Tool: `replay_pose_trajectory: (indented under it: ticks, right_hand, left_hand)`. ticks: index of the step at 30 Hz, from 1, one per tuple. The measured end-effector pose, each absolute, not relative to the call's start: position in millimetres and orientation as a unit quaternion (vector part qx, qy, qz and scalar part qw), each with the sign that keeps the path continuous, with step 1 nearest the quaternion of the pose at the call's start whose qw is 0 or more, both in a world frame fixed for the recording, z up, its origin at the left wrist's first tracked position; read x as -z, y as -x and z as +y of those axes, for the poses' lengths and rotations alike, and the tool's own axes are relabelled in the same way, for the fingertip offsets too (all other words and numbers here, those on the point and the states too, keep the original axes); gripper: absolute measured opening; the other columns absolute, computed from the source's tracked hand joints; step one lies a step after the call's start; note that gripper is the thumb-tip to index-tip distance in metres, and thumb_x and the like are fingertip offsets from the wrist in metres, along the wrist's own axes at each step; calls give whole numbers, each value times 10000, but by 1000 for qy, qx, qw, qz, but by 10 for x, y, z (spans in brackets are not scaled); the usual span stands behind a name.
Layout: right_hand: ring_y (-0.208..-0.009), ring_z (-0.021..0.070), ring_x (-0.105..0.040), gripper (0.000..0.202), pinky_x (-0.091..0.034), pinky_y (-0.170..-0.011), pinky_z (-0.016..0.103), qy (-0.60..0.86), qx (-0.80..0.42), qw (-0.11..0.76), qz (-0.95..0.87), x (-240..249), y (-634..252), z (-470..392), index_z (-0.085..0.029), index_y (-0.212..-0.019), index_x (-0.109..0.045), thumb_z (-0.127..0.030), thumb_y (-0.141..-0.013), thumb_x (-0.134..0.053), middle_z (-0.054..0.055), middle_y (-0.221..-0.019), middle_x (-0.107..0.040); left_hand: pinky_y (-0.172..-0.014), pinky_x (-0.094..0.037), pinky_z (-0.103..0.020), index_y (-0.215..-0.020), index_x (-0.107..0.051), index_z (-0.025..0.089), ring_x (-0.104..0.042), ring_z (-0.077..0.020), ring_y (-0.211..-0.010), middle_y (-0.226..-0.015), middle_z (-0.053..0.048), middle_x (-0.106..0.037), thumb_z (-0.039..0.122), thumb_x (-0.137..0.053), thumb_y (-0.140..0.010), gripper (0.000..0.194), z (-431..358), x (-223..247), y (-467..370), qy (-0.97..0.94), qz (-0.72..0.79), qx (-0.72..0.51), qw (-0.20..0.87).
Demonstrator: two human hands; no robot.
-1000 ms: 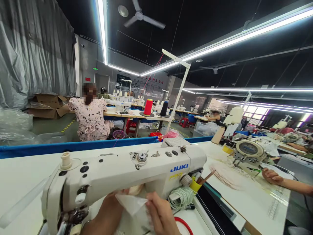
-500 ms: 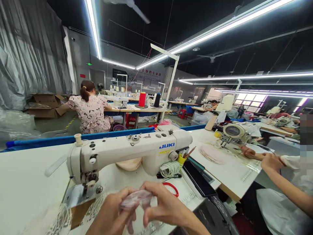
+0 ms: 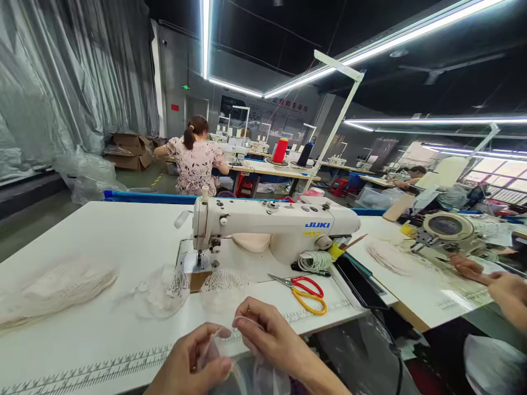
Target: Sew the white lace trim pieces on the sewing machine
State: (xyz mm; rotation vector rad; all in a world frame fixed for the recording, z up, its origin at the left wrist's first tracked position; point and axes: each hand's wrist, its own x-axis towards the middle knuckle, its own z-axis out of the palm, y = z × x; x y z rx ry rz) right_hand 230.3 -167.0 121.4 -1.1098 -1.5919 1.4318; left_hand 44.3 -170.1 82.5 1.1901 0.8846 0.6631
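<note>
Close to the table's front edge, my left hand (image 3: 191, 356) closes its thumb and fingers around a sheer whitish piece of fabric (image 3: 269, 379). My right hand (image 3: 274, 340) pinches another part of the same piece, and the fabric hangs below both hands. Just beyond them lies a white lace piece (image 3: 224, 293), with a second lace piece (image 3: 162, 293) to its left. Both are beside the needle area of a white JUKI sewing machine (image 3: 251, 216). Scissors (image 3: 307, 293) with one red and one yellow handle rest to the right of my hands.
A stack of pale fabric pieces (image 3: 53, 291) lies at the left of the table. Coiled pale cord (image 3: 313, 261), a yellow cup (image 3: 336, 251) and a dark phone-like slab (image 3: 360, 282) sit at the right. A co-worker's hands (image 3: 473, 269) work at the neighbouring machine.
My view has turned left and down. The fabric, bunched between my hands before, now hangs looser and lower near the table edge. The scissors, earlier mostly hidden by my right hand, show fully.
</note>
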Motion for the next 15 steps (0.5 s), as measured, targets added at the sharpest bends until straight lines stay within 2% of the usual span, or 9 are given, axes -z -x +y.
replay_pose_trajectory:
  ticks: [3,7,12,15]
  right_hand:
    - [-436,58,-276,321,-199,-421,188,455,-505,349,-645,-1244,-2264,-1700,-163,-786,-491,-462,-904,-494,-83,-479,-365]
    - [-457,71,-269,323,-185,-432,206,475,-489,340,-648,-1154,-2270,-1691,-163,-788,-496,-463,-907,-479,-85,-482,-336]
    - [-444,73,-254,279,-187,-430,205,478,-490,337,-646,-1053,-2265,-1670,-176,-785,-481,-423,-913,-464,-93,-470,-319]
    - [-502,84,-365,226,-275,-480,189,506,-461,281,-673,-1115,-2315,-1748,-177,-754,-511,-350,-897,-481,-63,-520,-400]
  left_hand:
    - [-444,-155,-201,-889,-602,119,-212,-66,-452,-473,111,-267,656,-625,-695,572,-1670,-863,-430,-561,388,-263,683]
    - [-433,-83,-217,-863,-584,128,-117,-62,-439,-450,129,-198,664,-602,-706,559,-1662,-846,-387,-551,354,-255,712]
    - [-440,-103,-221,-858,-585,133,-162,-65,-419,-418,123,-258,660,-579,-728,543,-1680,-882,-324,-562,361,-244,703]
    - [-468,-149,-214,-737,-556,147,-214,-72,-468,-485,96,-282,678,-595,-699,534,-1699,-906,-268,-569,358,-227,705]
